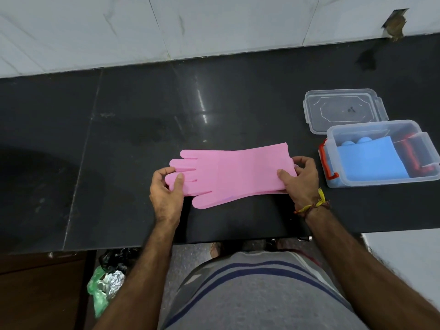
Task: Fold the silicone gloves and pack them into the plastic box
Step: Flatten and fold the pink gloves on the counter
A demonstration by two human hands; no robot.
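Note:
Pink silicone gloves [233, 172] lie flat and stacked on the dark counter, fingers pointing left, cuff to the right. My left hand [166, 189] pinches the fingertip end, thumb on top. My right hand [301, 178] grips the cuff end, thumb on top. To the right stands the clear plastic box [381, 182] with red latches, open, holding a folded blue glove [371, 160]. Its clear lid [342, 110] lies upturned just behind it.
The black stone counter [119, 139] runs left to right, backed by a white marble wall [190, 27]. Its front edge is close to my body. Below on the floor at the left are crumpled black and green bags with foil [107, 279].

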